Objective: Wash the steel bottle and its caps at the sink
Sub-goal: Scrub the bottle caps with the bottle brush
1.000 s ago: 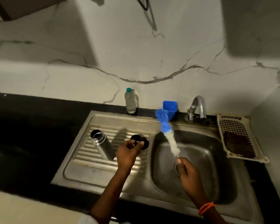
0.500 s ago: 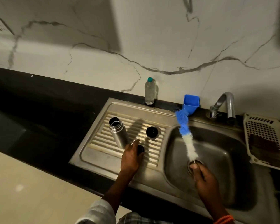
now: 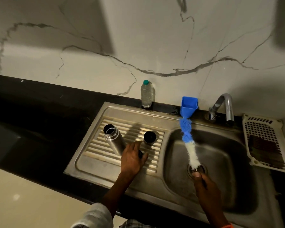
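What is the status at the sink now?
Right hand grips bottle brush. Left hand over small cap. Steel bottle open, on drainboard.

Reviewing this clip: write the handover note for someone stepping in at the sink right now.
Left hand: over the drainboard, fingers around a small black cap, beside the steel bottle.
Right hand: grips the bottle brush handle over the basin drain, bristles pointing up toward the blue holder.
Steel bottle: open, standing on the drainboard. Larger cap sits on the drainboard to its right.
Done: bottle uncapped, parts laid out, brush in hand.
Left: no water visibly runs from the tap; scrubbing and rinsing bottle and both caps appears still to do.
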